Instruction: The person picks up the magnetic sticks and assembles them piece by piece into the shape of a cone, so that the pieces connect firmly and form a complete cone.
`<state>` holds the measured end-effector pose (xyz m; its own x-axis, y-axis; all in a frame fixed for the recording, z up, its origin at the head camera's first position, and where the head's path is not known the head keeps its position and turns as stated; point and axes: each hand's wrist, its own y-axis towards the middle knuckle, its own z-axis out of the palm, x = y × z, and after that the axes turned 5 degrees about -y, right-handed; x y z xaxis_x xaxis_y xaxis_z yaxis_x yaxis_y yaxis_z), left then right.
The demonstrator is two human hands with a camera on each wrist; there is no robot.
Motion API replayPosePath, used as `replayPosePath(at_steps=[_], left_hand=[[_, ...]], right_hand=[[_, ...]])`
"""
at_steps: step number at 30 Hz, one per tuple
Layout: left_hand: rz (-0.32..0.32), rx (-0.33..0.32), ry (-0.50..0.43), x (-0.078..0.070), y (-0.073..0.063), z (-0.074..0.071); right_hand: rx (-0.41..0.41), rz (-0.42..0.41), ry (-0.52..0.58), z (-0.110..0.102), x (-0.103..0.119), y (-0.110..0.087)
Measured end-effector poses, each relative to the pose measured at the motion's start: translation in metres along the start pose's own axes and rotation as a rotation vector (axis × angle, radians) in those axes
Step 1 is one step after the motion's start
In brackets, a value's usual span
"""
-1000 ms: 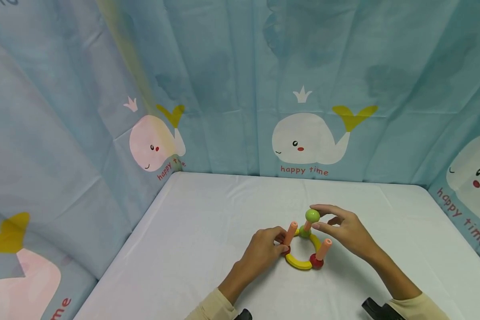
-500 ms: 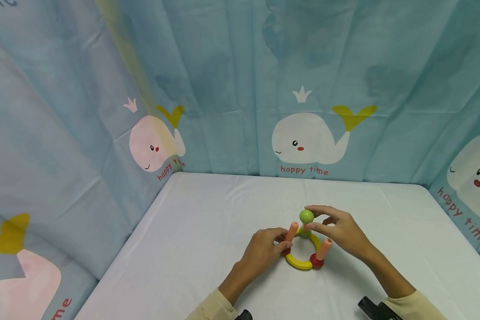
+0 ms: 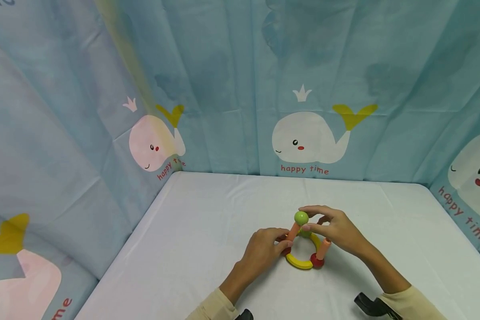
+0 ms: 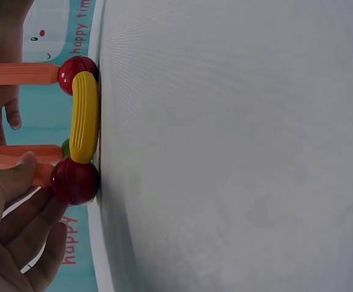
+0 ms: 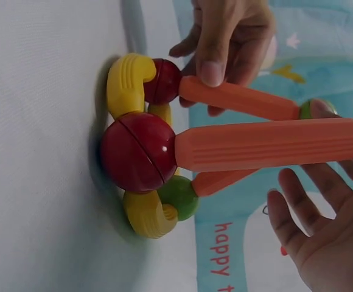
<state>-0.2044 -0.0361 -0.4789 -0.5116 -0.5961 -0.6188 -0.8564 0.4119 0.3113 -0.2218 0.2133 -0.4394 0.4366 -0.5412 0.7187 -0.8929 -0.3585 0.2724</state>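
Observation:
A toy frame of yellow curved pieces (image 3: 300, 264) joined by balls lies as a ring on the table, with orange rods standing up from it. My left hand (image 3: 262, 248) pinches the left orange rod (image 5: 243, 99) low down, close to its dark red ball (image 4: 76, 181). Over that rod's top, my right hand (image 3: 339, 229) holds a green ball (image 3: 301, 218) between thumb and fingers; the ball appears to touch the rod's end. Nearest the front right, another rod (image 3: 323, 249) rises from a red ball (image 3: 317, 261). A third rod stands on the far green ball (image 5: 179, 198), partly hidden.
The white table (image 3: 208, 213) spreads around the toy. Behind and to the left hangs a blue curtain (image 3: 224, 89) with whale prints. A black wrist device (image 3: 372, 306) sits at the right sleeve.
My right hand has moved left with the green ball, from above the far rod to the top of the left rod. My left thumb has shifted slightly up, onto the left rod.

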Motion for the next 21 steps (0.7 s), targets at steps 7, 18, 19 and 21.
replayPosePath(at_steps=[7, 18, 19, 21], left_hand=[[-0.001, 0.0, 0.013, -0.002, 0.001, 0.001], [-0.025, 0.005, -0.006, -0.001, 0.001, 0.001], [-0.028, 0.005, -0.007, -0.001, 0.001, 0.001], [-0.032, 0.004, -0.007, 0.0, 0.001, 0.0]], right_hand=[[0.009, 0.018, -0.001, -0.002, 0.002, -0.002], [-0.013, 0.085, 0.008, -0.016, 0.003, -0.031], [-0.01, 0.091, 0.008, -0.018, 0.002, -0.035], [0.004, 0.103, 0.008, -0.021, 0.0, -0.042]])
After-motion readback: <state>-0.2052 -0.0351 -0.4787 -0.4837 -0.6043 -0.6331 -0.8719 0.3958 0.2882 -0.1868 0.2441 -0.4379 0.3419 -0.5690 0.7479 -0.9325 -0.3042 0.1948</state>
